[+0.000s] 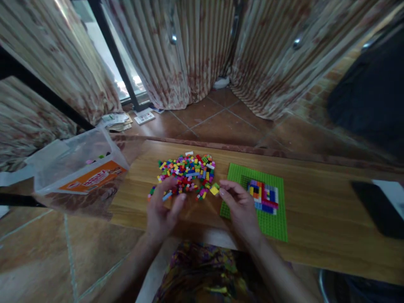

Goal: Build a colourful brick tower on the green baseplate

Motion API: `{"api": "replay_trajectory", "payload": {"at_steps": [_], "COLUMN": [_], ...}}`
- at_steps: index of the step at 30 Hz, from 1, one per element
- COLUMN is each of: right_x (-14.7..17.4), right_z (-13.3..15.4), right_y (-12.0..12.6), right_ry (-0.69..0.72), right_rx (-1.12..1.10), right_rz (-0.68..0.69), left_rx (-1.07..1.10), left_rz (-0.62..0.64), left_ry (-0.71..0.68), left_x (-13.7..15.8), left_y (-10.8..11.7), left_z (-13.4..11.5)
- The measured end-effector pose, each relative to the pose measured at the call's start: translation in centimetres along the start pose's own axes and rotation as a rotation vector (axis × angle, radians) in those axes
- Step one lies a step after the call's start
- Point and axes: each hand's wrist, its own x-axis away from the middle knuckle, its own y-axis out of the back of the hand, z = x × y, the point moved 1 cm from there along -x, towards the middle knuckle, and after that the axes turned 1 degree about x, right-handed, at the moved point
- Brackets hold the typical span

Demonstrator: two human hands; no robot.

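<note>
A heap of small multicoloured toy bricks point(186, 170) lies loose on the wooden table. My left hand point(164, 210) hovers at the heap's near left side, thumb and fingers apart, nothing visible between them. Between the thumb and fingers of my right hand point(240, 204) is a yellow brick point(214, 190), held at the heap's right edge. That hand covers the left part of a green baseplate point(273, 229). On the baseplate stands a patch of joined bricks point(263, 197) in blue, red, white, purple and orange.
A clear plastic box point(82, 162) with an orange label stands at the table's left end, a few bricks inside. A dark flat object point(378, 208) lies at the right. Curtains point(202, 50) hang beyond the table point(315, 210). Papers point(116, 121) rest on the floor.
</note>
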Motion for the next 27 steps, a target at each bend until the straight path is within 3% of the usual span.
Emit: {"api": "replay_trajectory", "payload": {"at_steps": [2, 6, 12, 16, 18, 24, 27], "right_x": [0.9, 2.4, 3.4, 3.7, 3.9, 4.8, 5.2], "right_z": [0.4, 0.5, 0.1, 0.2, 0.4, 0.7, 0.5], "right_y": [0.1, 0.7, 1.9, 2.5, 3.0, 4.7, 4.9], "right_ry": [-0.036, -0.099, -0.191, -0.183, -0.154, 0.056, 0.159], "right_rx": [-0.047, -0.112, -0.205, -0.167, -0.087, 0.227, 0.275], "right_rz": [-0.006, -0.025, -0.045, -0.004, 0.015, 0.067, 0.025], "left_rx": [0.112, 0.26, 0.338, 0.356, 0.407, 0.703, 0.75], "left_rz": [0.164, 0.278, 0.374, 0.44, 0.468, 0.583, 0.578], "left_ry": [-0.031, -0.045, -0.012, 0.04, 0.13, 0.573, 0.672], "left_x": [1.4, 2.2, 1.5, 1.4, 1.4, 1.8, 2.0], "left_y": [-2.6, -6.2, -6.6, -6.7, -6.9, -8.0, -8.1], "left_z": [-2.7, -5.1, -6.3, -7.2, -7.2, -7.5, -8.3]}}
